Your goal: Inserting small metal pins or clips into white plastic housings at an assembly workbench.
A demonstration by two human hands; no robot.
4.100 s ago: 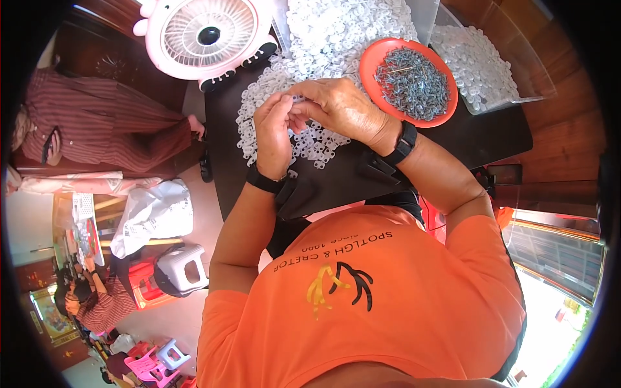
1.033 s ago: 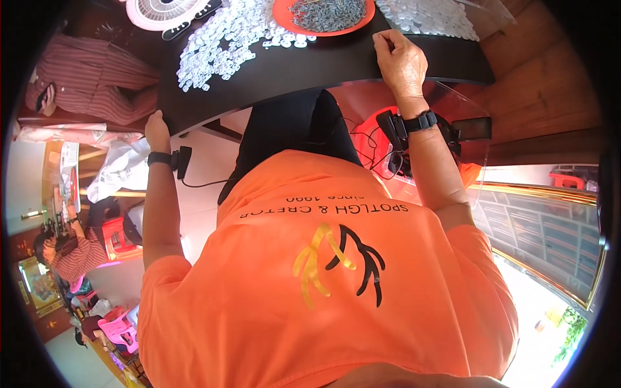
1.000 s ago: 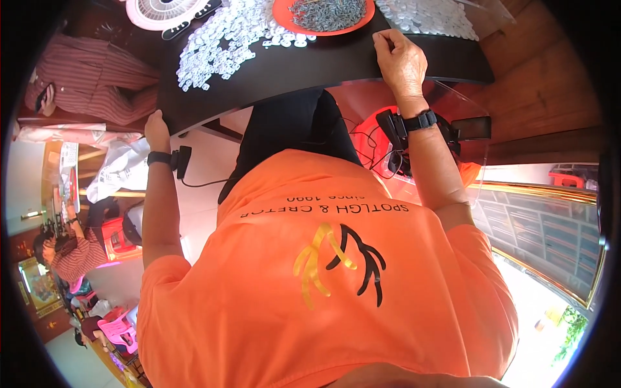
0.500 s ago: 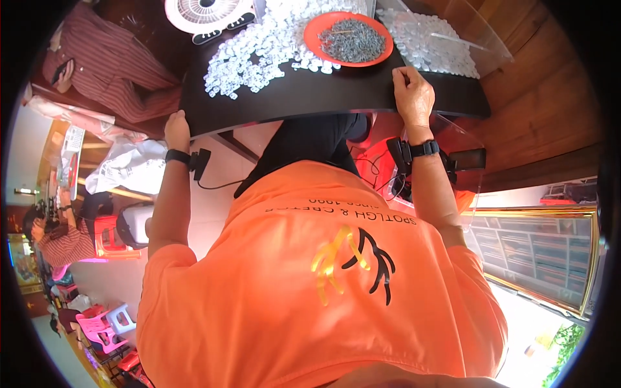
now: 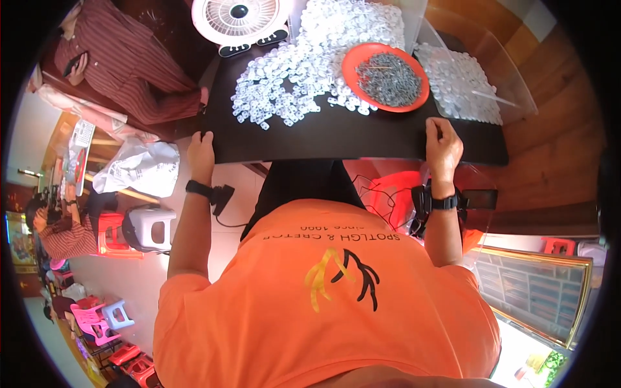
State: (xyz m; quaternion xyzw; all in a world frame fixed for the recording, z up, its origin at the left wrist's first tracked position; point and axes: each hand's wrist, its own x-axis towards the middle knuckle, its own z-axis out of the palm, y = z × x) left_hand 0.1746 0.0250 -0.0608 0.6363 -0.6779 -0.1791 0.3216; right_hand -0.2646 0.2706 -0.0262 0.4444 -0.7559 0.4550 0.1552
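Observation:
My left hand (image 5: 201, 154) rests at the left front corner of the dark table (image 5: 291, 143), its fingers curled in. Near the front edge on the right, my right hand (image 5: 444, 146) lies in a loose fist, with nothing showing in it. Just beyond that fist is a round orange-red plate (image 5: 350, 66) heaped with thin grey metal pins that look like nails (image 5: 390, 81). Left of the plate spreads a loose pile of small white plastic pieces (image 5: 275, 90), each with a hole or mark. Both wrists wear black straps with small devices.
A white fan (image 5: 239, 35) stands at the table's far left. More white pieces (image 5: 459, 81) lie behind a clear plastic panel (image 5: 501, 71) on the right. A person in striped clothes (image 5: 126, 61) sits at the left. Stools (image 5: 153, 227) and a white bag (image 5: 139, 167) are farther left.
The whole view has shifted, so the table, plate and both hands appear lower and farther right. Both hands stay at the table's front edge, still curled.

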